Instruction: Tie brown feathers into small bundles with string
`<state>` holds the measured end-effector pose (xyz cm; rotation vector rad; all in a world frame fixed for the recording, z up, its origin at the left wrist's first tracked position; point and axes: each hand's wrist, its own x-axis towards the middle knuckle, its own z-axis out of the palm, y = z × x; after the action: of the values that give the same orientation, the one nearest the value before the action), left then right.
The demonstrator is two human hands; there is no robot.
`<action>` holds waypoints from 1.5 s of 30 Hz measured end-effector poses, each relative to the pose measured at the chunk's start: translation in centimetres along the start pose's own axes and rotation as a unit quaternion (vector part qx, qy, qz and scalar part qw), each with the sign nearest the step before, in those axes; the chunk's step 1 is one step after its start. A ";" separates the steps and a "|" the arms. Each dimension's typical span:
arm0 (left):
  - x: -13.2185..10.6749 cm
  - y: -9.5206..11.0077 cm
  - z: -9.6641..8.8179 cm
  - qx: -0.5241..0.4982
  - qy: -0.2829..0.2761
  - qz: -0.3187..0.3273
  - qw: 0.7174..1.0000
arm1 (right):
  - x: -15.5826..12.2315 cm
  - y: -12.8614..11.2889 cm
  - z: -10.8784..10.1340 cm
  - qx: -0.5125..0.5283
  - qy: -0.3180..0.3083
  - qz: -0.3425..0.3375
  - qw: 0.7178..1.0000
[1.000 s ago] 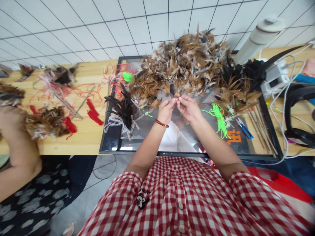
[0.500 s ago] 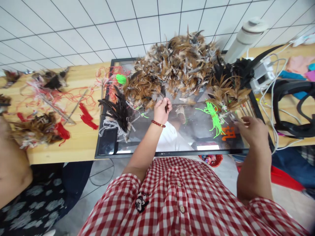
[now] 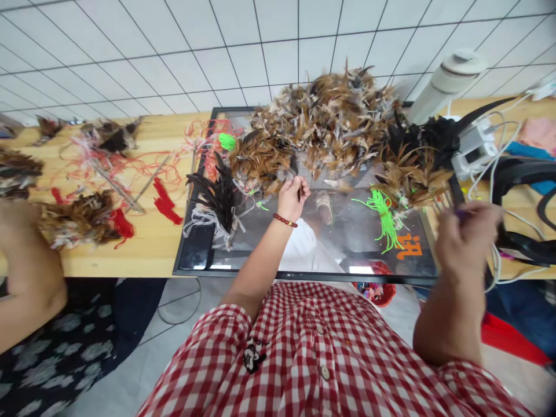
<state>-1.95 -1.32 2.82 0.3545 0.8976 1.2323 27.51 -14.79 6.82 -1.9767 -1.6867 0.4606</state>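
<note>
My left hand [image 3: 294, 196], with a red bead bracelet at its wrist, is closed in a pinch on a dark feather [image 3: 294, 165]. It is over the dark glossy panel [image 3: 343, 229], in front of a big pile of brown feathers [image 3: 330, 121]. My right hand [image 3: 467, 234], blurred by motion, is curled at the panel's right edge. A small purplish patch shows at its fingers, too smeared to name. Close to it lie a bunch of bright green strings [image 3: 383, 220], brown feathers [image 3: 414, 174] and some thin sticks [image 3: 441, 204].
Black feathers [image 3: 219, 194] with pale ties lie at the panel's left. Red threads [image 3: 165, 202] and more feathers [image 3: 82, 217] lie on the wooden table [image 3: 147, 263], beside a co-worker's arm [image 3: 30, 272]. A white bottle [image 3: 447, 87], a white plug block [image 3: 475, 147] and cables stand at right.
My right hand has moved right and outward, away from the sticks and green strings. My left hand keeps its pinch on the feather. The whole view has shifted slightly.
</note>
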 end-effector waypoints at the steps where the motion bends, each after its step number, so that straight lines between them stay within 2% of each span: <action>1: 0.0 -0.1 0.0 0.005 -0.003 0.009 1.000 | 0.7 -2.1 1.6 0.009 0.059 0.008 0.998; 2: 0.0 -0.2 -0.1 0.010 -0.006 0.018 1.000 | 1.6 -4.1 3.5 0.061 0.047 -0.005 0.997; 4: 0.1 -0.5 -0.2 0.021 -0.011 0.032 0.999 | 3.9 -7.6 7.8 0.170 -0.036 -0.052 0.983; 7: 0.2 -0.7 -0.3 0.035 -0.015 0.037 0.999 | 7.0 -10.3 13.0 0.269 -0.099 -0.036 0.957; 9: 0.3 -0.8 -0.4 0.043 -0.014 0.036 0.998 | 8.1 -10.8 14.7 0.352 -0.126 0.019 0.927; 11: 0.3 -0.9 -0.4 0.045 -0.014 0.035 0.998 | 8.5 -10.9 15.1 0.426 -0.152 0.066 0.890; 13: 0.4 -1.0 -0.4 0.043 -0.016 0.037 0.998 | 8.5 -10.9 15.0 0.462 -0.168 0.087 0.867; 18: 0.5 -1.3 -0.6 0.053 -0.039 0.049 0.997 | 8.3 -11.5 14.8 0.445 -0.153 0.078 0.879; 24: 0.4 -1.2 -0.6 0.034 -0.055 0.054 0.996 | 8.4 -12.3 13.8 0.486 -0.172 0.080 0.853; 29: 0.1 -0.9 -0.4 0.024 -0.053 0.054 0.997 | 8.4 -12.8 13.1 0.480 -0.156 0.088 0.859; 32: 0.0 -1.0 -0.3 0.020 -0.052 0.053 0.997 | 8.5 -13.0 13.3 0.460 -0.135 0.096 0.872; 33: 0.0 -1.0 -0.2 0.017 -0.052 0.052 0.997 | 8.6 -13.0 13.3 0.440 -0.122 0.097 0.884; 35: 0.0 -1.0 -0.2 0.010 -0.054 0.049 0.997 | 8.6 -12.6 13.0 0.352 -0.092 0.079 0.928; 37: 0.0 -1.0 -0.2 0.002 -0.052 0.043 0.998 | 8.1 -11.8 12.0 0.188 -0.068 0.036 0.979; 38: 0.0 -1.0 -0.2 -0.001 -0.049 0.040 0.998 | 7.6 -11.2 11.3 0.093 -0.065 0.011 0.993; 39: 0.0 -1.0 -0.2 -0.004 -0.045 0.037 0.998 | 6.9 -10.5 10.4 0.007 -0.068 -0.007 0.998; 41: 0.1 -0.9 -0.2 -0.009 -0.036 0.032 0.999 | 5.1 -8.9 8.4 -0.095 -0.067 -0.014 0.993; 43: 0.1 -0.9 -0.2 -0.012 -0.030 0.025 0.999 | 2.9 -7.5 6.7 -0.135 -0.051 0.007 0.990; 45: 0.1 -1.0 -0.1 -0.013 -0.028 0.019 0.999 | 0.8 -6.8 5.9 -0.171 -0.064 0.032 0.983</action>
<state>-1.40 -1.58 2.06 0.3855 0.8293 1.2617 18.84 -12.37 5.93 -2.2936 -1.8886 0.3444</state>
